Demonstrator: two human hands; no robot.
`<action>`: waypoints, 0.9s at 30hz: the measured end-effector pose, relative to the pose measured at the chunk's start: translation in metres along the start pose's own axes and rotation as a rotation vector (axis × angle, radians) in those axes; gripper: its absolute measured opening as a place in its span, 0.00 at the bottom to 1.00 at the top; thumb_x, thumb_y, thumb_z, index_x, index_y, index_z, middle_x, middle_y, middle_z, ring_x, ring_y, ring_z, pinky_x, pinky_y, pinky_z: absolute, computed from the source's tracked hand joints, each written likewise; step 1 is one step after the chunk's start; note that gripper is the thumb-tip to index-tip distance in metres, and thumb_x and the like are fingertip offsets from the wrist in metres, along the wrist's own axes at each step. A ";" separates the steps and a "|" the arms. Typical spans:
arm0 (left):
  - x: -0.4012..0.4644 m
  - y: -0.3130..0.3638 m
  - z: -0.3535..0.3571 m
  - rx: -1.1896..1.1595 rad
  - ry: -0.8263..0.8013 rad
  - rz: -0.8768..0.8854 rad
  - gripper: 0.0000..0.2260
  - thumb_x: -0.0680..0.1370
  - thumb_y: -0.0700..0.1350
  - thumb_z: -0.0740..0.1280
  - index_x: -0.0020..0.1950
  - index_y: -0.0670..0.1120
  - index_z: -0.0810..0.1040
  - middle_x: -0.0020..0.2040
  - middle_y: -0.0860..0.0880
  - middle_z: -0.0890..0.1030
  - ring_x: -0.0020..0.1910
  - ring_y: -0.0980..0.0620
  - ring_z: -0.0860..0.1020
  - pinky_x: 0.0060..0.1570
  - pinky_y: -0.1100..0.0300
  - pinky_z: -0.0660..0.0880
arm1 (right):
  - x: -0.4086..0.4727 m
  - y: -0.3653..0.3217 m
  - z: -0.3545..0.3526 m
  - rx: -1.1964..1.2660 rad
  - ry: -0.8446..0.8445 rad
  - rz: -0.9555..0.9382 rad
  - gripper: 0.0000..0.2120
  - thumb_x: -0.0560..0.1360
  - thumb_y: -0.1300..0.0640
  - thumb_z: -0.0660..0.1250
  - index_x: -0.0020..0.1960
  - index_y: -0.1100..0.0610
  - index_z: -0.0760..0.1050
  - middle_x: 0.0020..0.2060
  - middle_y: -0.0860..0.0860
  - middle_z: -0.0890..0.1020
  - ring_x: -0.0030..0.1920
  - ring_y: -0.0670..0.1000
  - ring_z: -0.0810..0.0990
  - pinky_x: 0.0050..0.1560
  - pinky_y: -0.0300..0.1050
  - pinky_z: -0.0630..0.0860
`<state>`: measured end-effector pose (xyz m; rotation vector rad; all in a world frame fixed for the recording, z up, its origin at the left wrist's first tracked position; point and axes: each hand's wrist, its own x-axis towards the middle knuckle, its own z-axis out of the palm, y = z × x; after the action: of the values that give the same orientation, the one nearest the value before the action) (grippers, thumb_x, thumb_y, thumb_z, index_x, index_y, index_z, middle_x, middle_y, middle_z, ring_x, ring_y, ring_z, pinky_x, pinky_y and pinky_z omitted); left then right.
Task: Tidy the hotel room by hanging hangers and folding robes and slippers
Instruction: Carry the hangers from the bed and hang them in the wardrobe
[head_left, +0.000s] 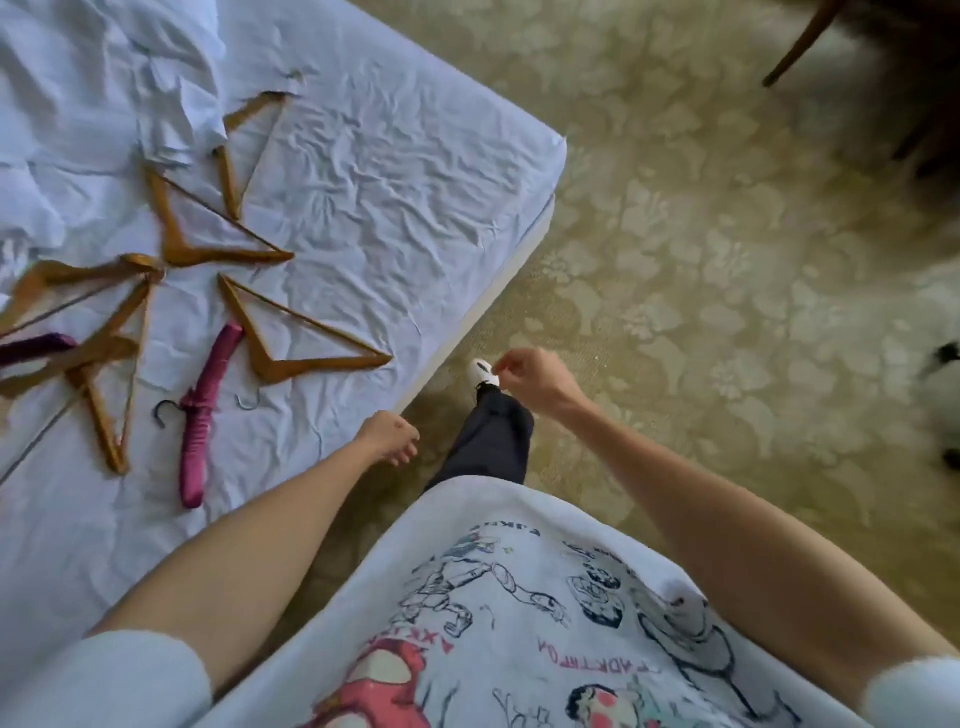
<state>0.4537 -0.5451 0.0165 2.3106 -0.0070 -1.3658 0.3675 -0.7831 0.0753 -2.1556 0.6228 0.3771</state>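
The person wears a white T-shirt (545, 597) with short sleeves (104, 680), printed with black line drawings of cartoon figures, some filled in pink and red, and lines of blue and pink lettering. Below it are dark trousers (491, 441). One foot shows a white shoe (480, 371) with a dark mark. Both forearms are bare.

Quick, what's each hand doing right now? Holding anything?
Left hand: loosely closed, holding nothing, beside the bed.
Right hand: fingers curled, nothing visible in it.
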 end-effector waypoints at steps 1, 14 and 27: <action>0.010 0.005 -0.006 -0.035 0.006 -0.019 0.11 0.82 0.42 0.62 0.53 0.36 0.80 0.42 0.43 0.82 0.36 0.48 0.80 0.36 0.61 0.77 | 0.023 -0.007 -0.005 -0.022 -0.024 -0.028 0.11 0.75 0.59 0.65 0.52 0.54 0.85 0.47 0.50 0.86 0.47 0.49 0.84 0.51 0.49 0.82; 0.116 0.149 -0.112 -0.570 0.199 -0.103 0.06 0.79 0.41 0.65 0.45 0.40 0.79 0.34 0.45 0.80 0.27 0.51 0.74 0.25 0.63 0.70 | 0.265 -0.056 -0.114 -0.341 -0.292 -0.168 0.11 0.77 0.61 0.64 0.51 0.51 0.84 0.45 0.48 0.86 0.46 0.48 0.84 0.45 0.41 0.78; 0.170 0.189 -0.191 -0.927 0.384 -0.311 0.09 0.79 0.43 0.65 0.48 0.40 0.82 0.38 0.47 0.84 0.32 0.51 0.79 0.32 0.61 0.75 | 0.446 -0.147 -0.126 -0.581 -0.598 -0.244 0.14 0.75 0.62 0.62 0.42 0.48 0.83 0.37 0.47 0.86 0.40 0.48 0.82 0.42 0.41 0.75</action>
<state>0.7406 -0.6814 0.0248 1.7370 0.9286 -0.7516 0.8261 -0.9406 0.0383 -2.4339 -0.1100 1.1170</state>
